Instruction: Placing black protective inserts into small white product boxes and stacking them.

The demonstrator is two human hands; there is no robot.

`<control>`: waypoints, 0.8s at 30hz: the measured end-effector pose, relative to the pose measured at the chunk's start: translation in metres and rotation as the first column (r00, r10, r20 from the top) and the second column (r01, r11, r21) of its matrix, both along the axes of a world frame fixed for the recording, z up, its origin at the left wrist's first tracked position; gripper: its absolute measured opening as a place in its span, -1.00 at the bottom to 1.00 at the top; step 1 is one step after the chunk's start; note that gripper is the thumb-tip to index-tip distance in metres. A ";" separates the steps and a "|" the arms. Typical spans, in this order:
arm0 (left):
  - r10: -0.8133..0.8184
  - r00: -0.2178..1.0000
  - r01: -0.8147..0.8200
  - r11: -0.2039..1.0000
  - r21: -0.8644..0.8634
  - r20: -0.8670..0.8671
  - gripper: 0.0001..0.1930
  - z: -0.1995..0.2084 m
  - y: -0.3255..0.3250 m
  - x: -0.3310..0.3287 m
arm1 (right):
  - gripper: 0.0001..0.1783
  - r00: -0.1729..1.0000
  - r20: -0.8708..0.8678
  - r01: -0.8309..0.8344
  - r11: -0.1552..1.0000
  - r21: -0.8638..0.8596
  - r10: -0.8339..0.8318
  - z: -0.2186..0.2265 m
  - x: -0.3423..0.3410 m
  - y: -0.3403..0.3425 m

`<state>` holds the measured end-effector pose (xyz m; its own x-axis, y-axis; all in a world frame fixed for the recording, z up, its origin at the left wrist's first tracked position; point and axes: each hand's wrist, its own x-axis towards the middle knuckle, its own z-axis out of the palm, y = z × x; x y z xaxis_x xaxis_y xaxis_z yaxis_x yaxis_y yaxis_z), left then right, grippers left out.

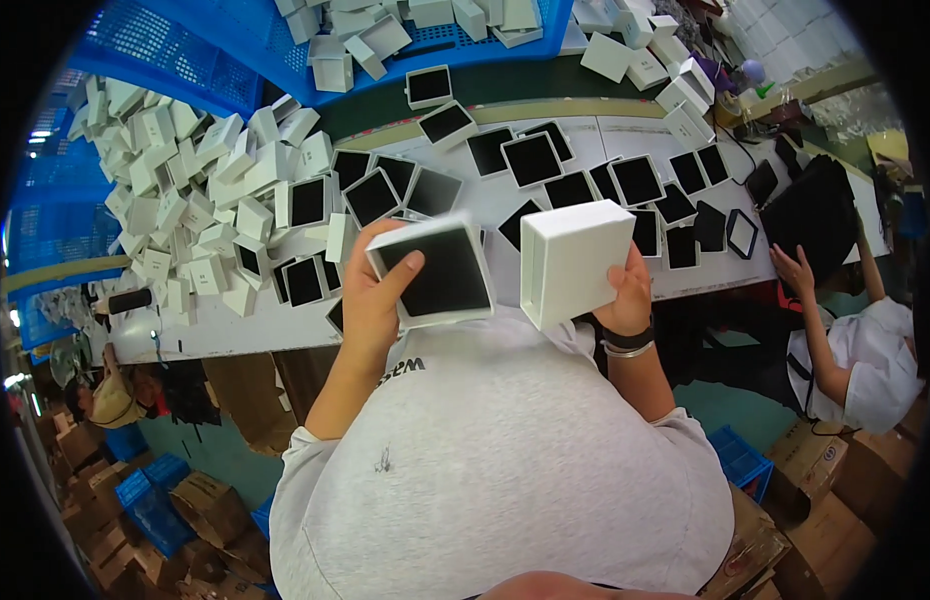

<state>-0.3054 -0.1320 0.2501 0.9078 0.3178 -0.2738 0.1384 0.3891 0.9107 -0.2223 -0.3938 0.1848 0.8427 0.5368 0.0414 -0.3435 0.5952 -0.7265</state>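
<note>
My left hand (377, 285) is closed on a white box part with a black inside (440, 272), its thumb pressing on the black face. In my right hand (627, 292) is a plain white box (577, 262), held up with a broad white side toward me; a seam runs along its edge. Both are raised over the near edge of the white table (305, 343), a small gap between them. Beyond my hands lie several white-rimmed boxes with black insides, among them one box (533, 160) straight ahead. My right wrist carries a dark band and a silver bracelet.
A big heap of white boxes (200, 190) covers the table's left side. Blue crates (435, 50) with more boxes stand at the back. On the right a co-worker (835, 345) reaches to a black item (807, 215). Cardboard cartons (210, 510) stand on the floor.
</note>
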 end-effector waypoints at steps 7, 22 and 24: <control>-0.575 0.723 0.691 0.611 0.386 -0.383 -0.23 0.013 0.007 0.003 | -0.41 0.987 0.113 -0.080 0.952 -0.294 0.118 0.027 0.022 0.011; -0.506 0.758 0.649 0.651 0.395 -0.412 -0.06 0.012 -0.022 -0.017 | -0.35 0.835 0.226 -0.286 0.747 -0.600 0.501 0.030 0.023 0.017; -0.461 0.848 0.512 0.840 0.179 -0.261 -0.17 0.002 -0.018 -0.025 | -0.34 0.843 0.249 -0.281 0.784 -0.554 0.478 0.025 0.023 0.013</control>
<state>-0.3303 -0.1495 0.2521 0.8951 -0.0735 -0.4398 0.4411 0.0026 0.8974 -0.1989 -0.3810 0.2099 0.5401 0.8398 -0.0550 -0.1228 0.0140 -0.9923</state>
